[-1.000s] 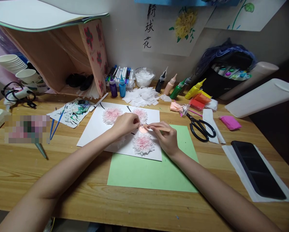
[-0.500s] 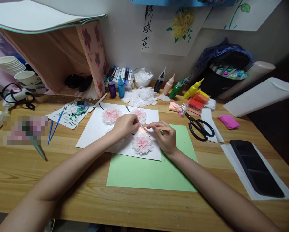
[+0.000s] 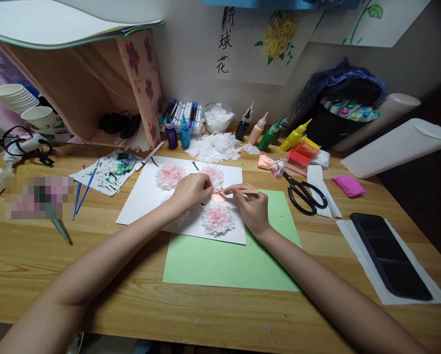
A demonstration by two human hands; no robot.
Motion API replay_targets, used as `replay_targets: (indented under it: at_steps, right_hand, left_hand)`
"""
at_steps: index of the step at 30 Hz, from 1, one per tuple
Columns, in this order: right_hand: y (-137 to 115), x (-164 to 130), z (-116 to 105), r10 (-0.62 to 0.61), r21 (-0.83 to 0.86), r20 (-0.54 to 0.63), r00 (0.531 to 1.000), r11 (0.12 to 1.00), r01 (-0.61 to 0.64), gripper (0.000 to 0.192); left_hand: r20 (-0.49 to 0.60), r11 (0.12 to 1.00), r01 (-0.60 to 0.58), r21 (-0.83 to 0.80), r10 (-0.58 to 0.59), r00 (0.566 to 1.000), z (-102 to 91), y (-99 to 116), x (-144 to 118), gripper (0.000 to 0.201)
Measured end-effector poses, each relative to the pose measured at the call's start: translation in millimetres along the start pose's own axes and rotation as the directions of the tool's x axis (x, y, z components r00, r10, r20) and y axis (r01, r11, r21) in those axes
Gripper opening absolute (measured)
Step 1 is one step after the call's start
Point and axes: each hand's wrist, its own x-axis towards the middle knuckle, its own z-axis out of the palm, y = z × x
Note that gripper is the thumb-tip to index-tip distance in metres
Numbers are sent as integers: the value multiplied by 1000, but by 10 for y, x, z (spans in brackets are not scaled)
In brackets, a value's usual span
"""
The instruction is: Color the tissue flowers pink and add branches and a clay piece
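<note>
My left hand [image 3: 191, 189] pinches a tissue scrap, my right hand [image 3: 252, 206] grips a thin wooden stick [image 3: 238, 191]; pressing hard could tear the fluffy pink tissue-paper flower [image 3: 213, 175].

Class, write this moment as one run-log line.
left hand: pinching tissue at pink patch | right hand: holding wooden stick, tip at patch | white sheet: three tissue flowers | scissors: untouched

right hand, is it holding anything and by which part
The right hand pinches a thin wooden stick near its middle, tip toward the left hand.
</note>
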Motion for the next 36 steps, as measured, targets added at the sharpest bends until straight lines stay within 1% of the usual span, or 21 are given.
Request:
replay_targets:
  at_steps: [3,6,9,13,15,19,24,28,30,32,36]
  right_hand:
    - [4,10,8,38,25,-31,999,999,-37,21]
    - [3,7,13,29,28,-28,999,999,-29,21]
    - [-13,-7,10,-2,13,-12,1000,1000,2,20]
    - [-34,-20,-5,-87,-20,-28,996,996,86,21]
    - [-29,-21,-9,-109,-36,-24,994,993,108,22]
    - [-6,-18,-6,-112,-47,-4,994,993,112,21]
    - [-18,-4,5,-108,-75,57,992,991,112,23]
    - [-40,-7,13,-159,-105,118,980,980,171,22]
    - [-41,-15,13,-206,-107,104,973,970,217,22]
    - [-36,-22,10,-236,-104,65,969,965,242,21]
    - [-28,-26,5,-247,-104,47,968,962,251,22]
  left_hand:
    - [3,1000,-3,-9,3,1000,-5,7,-3,18]
    - [-4,1000,-3,-5,3,1000,-2,16,-10,18]
    - [-5,1000,5,2,-5,1000,1,23,-15,18]
    - [-4,1000,15,2,-15,1000,-4,27,-18,17]
    - [-2,1000,17,-3,-18,1000,-6,27,-18,16]
    - [-2,1000,15,-9,-15,1000,-2,22,-13,15]
    - [-6,1000,11,-2,-11,1000,4,19,-11,15]
    - [1,1000,9,4,-9,1000,-14,45,-25,15]
    - [4,1000,10,2,-10,1000,-24,57,-33,16]
    - [2,1000,13,1,-13,1000,-28,61,-37,16]
    - [-4,1000,22,2,-22,1000,-19,46,-32,15]
